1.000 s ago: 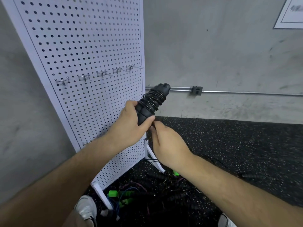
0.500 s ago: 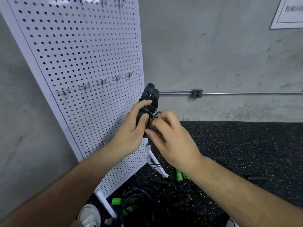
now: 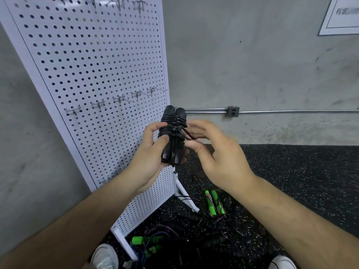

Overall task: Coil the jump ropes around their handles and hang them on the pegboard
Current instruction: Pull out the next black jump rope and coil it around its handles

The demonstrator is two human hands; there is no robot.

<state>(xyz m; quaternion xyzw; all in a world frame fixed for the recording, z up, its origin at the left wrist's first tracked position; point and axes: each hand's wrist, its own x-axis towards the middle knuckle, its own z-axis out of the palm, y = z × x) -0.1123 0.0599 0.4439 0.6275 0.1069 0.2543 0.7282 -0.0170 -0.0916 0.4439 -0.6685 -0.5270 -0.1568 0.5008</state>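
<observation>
Head camera: my left hand (image 3: 153,152) grips the paired black handles (image 3: 172,146), which stand upright with the long axis running 12 to 6 o'clock and the cord coils (image 3: 172,126) round their upper half. At 3 o'clock, just beside them, my right hand (image 3: 217,152) seems to pinch the loose cord end (image 3: 188,134), though its fingertips are blurred. I judge the hooks (image 3: 118,99) on the pegboard (image 3: 97,61), at 10 o'clock, nearer the left hand.

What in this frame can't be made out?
Head view only.
right hand: motion blur hides whether it pinches the black jump rope.
wall sign: cut by the right edge, text blurred.
upper hooks: cut by the top edge.
floor rope pile: tangled, count unclear.
</observation>
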